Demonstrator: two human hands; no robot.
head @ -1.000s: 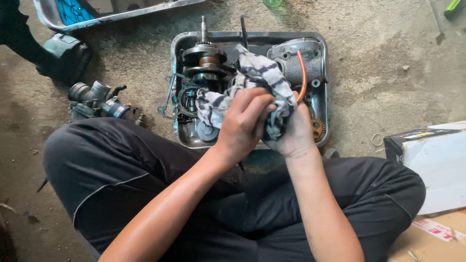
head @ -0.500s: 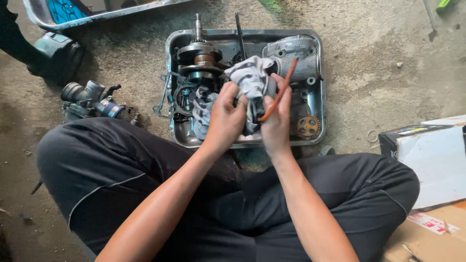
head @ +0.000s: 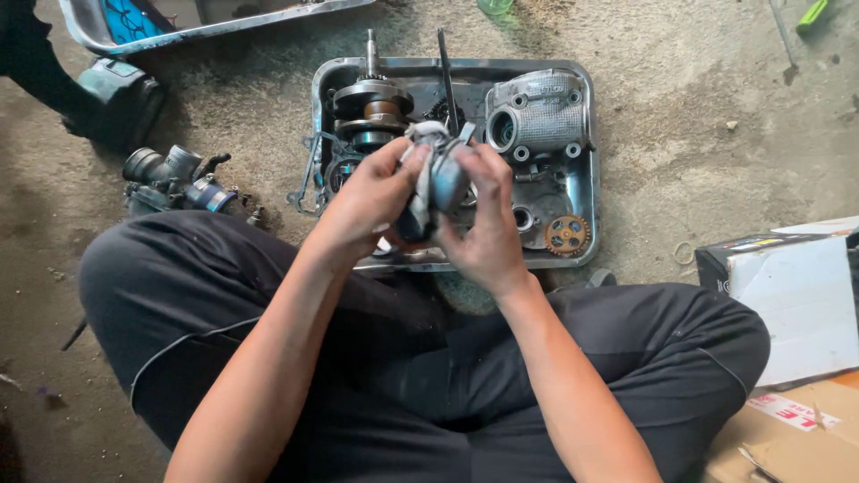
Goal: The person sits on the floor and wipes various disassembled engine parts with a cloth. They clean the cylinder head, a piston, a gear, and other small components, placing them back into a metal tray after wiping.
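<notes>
Both hands, the left hand (head: 371, 201) and the right hand (head: 488, 228), squeeze one gray rag (head: 436, 174) over the metal tray (head: 586, 192). Inside the tray: one crankshaft (head: 371, 107) at 11 o'clock, one engine cover (head: 537, 112) at 1 o'clock, one gold gear (head: 566, 234) at 4 o'clock.

White-sided box (head: 787, 295) at right atop brown carton (head: 796, 438)
</notes>
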